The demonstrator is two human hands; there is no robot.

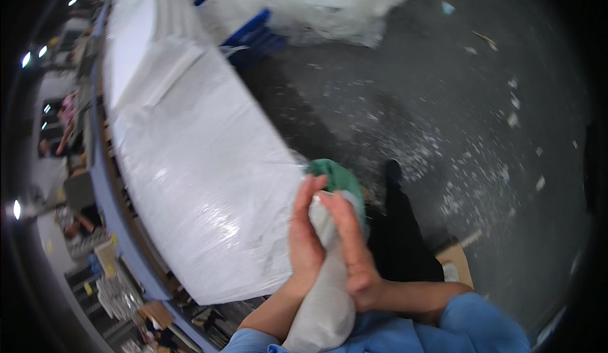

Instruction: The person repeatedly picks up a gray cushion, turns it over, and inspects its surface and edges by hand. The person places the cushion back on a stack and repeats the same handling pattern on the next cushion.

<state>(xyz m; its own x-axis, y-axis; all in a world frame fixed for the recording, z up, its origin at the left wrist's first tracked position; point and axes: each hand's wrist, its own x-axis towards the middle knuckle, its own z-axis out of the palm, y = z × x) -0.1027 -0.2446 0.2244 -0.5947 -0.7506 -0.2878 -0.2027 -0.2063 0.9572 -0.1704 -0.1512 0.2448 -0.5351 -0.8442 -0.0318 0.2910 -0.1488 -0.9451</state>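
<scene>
Hands: left hand (306,239) and right hand (352,251) pressed flat around grey roll (326,302) beside film-wrapped stack (196,163), mid-wrapping; next, probably steady pull around stack.

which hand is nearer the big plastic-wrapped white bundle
Left. The left hand lies right beside the wrapped bundle, at its lower right edge, pressed on a grey roll. The right hand is on the roll's far side.

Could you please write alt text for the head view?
Both hands, left hand and right hand, press around a stretch-film roll with a green end, beside a large plastic-wrapped stack. Beyond is a littered grey floor.
</scene>
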